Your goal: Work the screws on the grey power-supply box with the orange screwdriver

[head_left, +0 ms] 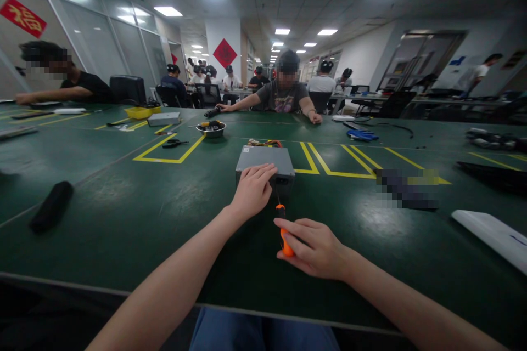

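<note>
My left hand (pixel 253 191) lies flat on the near edge of a grey metal power supply casing (pixel 263 158), which sits on the green mat with coloured wires showing behind it. My right hand (pixel 310 247) grips an orange-handled screwdriver (pixel 285 235) just in front of the casing. Its thin shaft points up toward the casing's near face, close to a dark opening there. The tip is hard to make out against the dark metal, so I cannot tell whether it touches.
A steel bowl of small parts (pixel 211 129), black-handled scissors (pixel 175 143), a yellow bin (pixel 142 112) and a black pouch (pixel 51 207) lie on the green table (pixel 123 230). A white board (pixel 489 238) lies at right. Co-workers sit across the table.
</note>
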`<move>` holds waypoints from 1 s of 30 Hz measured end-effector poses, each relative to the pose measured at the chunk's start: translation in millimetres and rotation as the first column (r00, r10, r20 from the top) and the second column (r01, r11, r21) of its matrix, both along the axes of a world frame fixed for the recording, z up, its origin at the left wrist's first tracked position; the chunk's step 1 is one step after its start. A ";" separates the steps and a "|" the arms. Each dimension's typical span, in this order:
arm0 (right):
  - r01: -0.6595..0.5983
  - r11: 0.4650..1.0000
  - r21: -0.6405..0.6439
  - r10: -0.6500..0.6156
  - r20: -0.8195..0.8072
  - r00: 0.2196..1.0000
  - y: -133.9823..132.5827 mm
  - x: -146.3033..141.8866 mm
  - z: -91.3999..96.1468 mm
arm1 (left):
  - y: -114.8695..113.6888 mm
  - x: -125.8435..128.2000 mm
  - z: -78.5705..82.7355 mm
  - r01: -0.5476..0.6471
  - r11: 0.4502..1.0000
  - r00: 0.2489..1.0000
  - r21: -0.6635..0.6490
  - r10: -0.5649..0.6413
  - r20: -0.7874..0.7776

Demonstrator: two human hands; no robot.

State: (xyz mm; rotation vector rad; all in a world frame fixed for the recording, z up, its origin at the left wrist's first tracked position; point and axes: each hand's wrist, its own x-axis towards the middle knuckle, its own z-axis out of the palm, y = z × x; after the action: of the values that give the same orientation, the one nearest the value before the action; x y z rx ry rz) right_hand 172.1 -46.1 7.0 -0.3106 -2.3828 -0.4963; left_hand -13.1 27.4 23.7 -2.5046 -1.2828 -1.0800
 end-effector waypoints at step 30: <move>0.000 0.999 -0.050 0.002 0.041 0.999 1.0 -1.0 -1.8 | 5.0 3.6 -10.7 -0.138 0.985 0.988 0.105 0.144 -0.052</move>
State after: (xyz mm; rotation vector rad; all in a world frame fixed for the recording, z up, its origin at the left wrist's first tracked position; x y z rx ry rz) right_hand 171.2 -45.2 5.2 -0.3245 -2.4381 -0.4477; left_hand -9.5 32.4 13.0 -2.3160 -1.3307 -1.0050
